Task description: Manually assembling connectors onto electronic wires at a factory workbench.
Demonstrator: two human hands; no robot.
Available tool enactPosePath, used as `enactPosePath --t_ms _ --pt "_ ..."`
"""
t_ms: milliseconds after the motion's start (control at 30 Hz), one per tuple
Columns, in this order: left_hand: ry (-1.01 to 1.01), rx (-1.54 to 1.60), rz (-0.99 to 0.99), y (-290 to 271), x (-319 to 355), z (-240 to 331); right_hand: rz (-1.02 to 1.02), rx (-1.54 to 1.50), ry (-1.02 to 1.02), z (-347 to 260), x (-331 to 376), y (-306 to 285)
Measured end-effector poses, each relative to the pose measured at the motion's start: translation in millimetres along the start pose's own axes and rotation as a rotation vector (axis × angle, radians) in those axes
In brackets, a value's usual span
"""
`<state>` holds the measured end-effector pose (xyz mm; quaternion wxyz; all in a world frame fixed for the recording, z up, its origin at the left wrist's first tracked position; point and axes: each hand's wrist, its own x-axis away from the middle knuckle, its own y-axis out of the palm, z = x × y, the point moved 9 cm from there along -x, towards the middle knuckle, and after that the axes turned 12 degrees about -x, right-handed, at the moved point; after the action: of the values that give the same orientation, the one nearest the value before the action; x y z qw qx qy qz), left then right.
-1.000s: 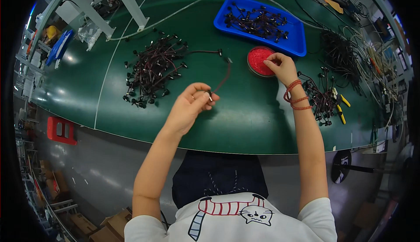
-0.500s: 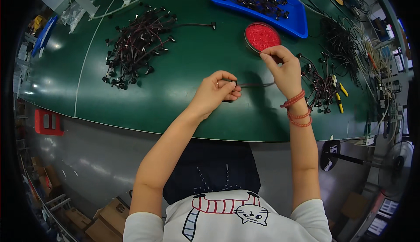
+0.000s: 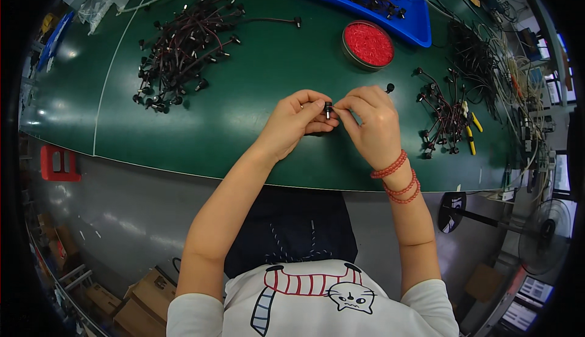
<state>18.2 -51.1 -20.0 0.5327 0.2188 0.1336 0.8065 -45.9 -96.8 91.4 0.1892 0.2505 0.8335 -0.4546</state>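
My left hand pinches a short cable by one of its ends, where a black angled plug with a silvery tip sticks out between thumb and fingers. Closed in a pinch, my right hand meets the plug from the right. Something tiny and reddish seems to be at its fingertips, too small to make out for sure. The cable's other black plug shows just beyond my right knuckles; most of the cable is hidden behind that hand. Past my hands stands a round tin filled with small red pieces.
A heap of similar cables lies at left. More fill a blue tray at the back. On the right are a smaller cable pile, yellow-handled pliers and a tangle of black wires. The green table's near edge runs before me.
My right hand has come from the tin of red pieces back to the plug in my left hand. The left hand keeps its hold, with the plug now showing more clearly.
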Motion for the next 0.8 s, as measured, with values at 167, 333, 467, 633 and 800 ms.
enactPosePath --t_ms 167,333,467,633,800 --pt "0.006 -0.045 0.014 -1.7 0.3 -1.8 -0.036 -0.003 0.005 -1.4 -0.1 3.9" --pt "-0.004 -0.06 0.03 -1.5 -0.6 -2.1 -0.059 -0.001 0.01 -0.5 -0.4 6.3" --pt "-0.008 -0.1 0.042 -1.3 -1.0 -1.1 -0.067 -0.012 0.024 1.9 -1.4 7.0" --pt "-0.027 -0.097 0.059 -2.3 -1.6 -1.6 -0.072 -0.075 0.037 5.9 1.4 5.7" --pt "-0.013 -0.084 0.064 -3.0 -0.7 -3.7 -0.051 -0.086 0.037 0.2 15.7 7.2"
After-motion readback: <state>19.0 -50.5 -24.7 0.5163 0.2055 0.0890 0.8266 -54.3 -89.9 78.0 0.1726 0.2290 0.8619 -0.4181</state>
